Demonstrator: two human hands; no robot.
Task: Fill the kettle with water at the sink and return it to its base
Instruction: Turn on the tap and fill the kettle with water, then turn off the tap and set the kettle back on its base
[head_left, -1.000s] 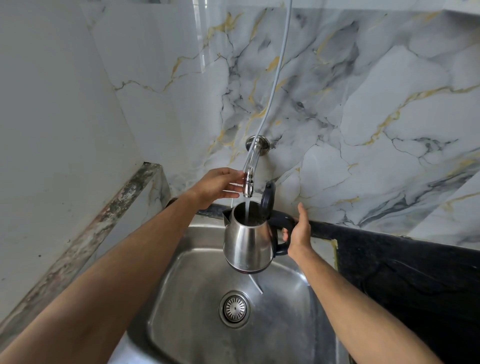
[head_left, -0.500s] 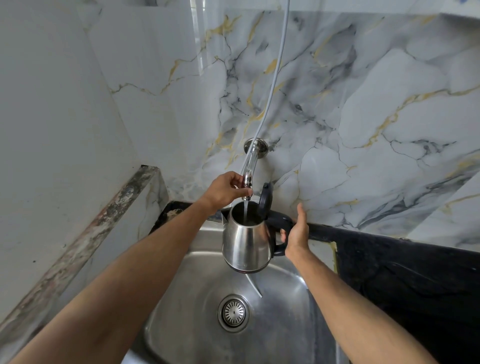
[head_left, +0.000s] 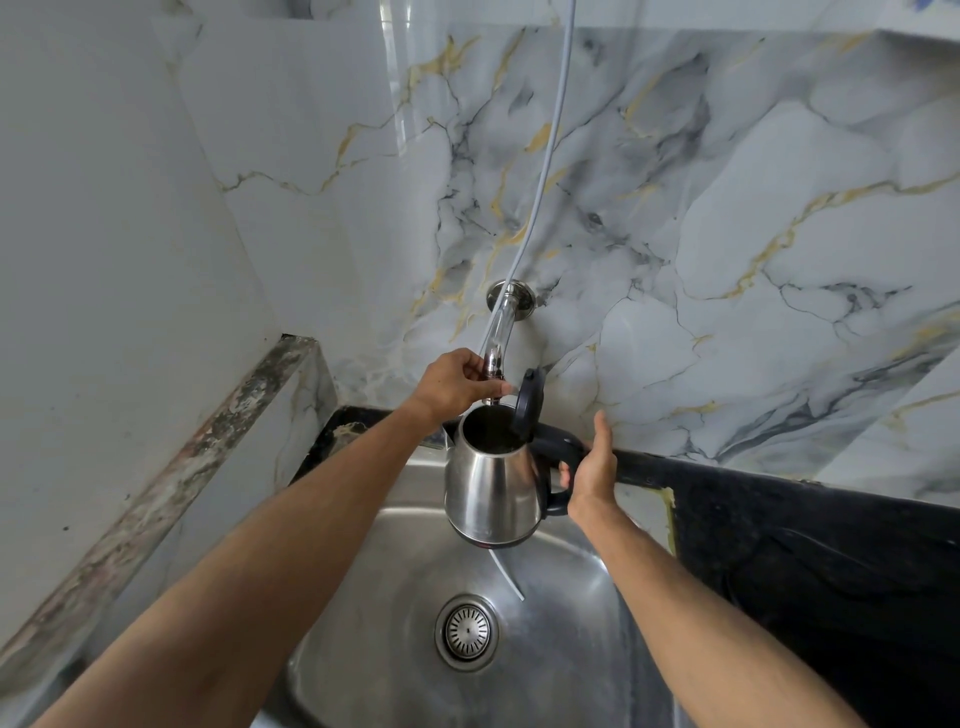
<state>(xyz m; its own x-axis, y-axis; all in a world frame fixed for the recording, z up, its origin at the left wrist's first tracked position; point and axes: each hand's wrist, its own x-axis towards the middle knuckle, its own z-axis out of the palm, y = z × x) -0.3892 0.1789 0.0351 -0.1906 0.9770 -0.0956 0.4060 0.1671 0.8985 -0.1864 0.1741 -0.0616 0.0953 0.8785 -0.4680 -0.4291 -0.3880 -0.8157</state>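
A steel kettle (head_left: 491, 486) with a black handle hangs over the steel sink (head_left: 561, 670), its black lid (head_left: 525, 402) tipped up. My right hand (head_left: 592, 470) grips the handle from the right. A chrome tap (head_left: 496, 338) juts from the marble wall, its outlet just above the kettle's mouth. My left hand (head_left: 457, 384) is closed around the tap's lower end. No water stream shows between tap and kettle. The kettle's base is out of sight.
A round drain (head_left: 466, 630) lies below the kettle. A black counter (head_left: 810, 525) runs along the right of the sink. A grey hose (head_left: 545, 171) hangs down the wall to the tap. A marble ledge (head_left: 171, 467) slopes along the left.
The water stream seen falling into the kettle earlier is gone. My left hand has tightened around the tap's end. The kettle stays in the same spot under the tap.
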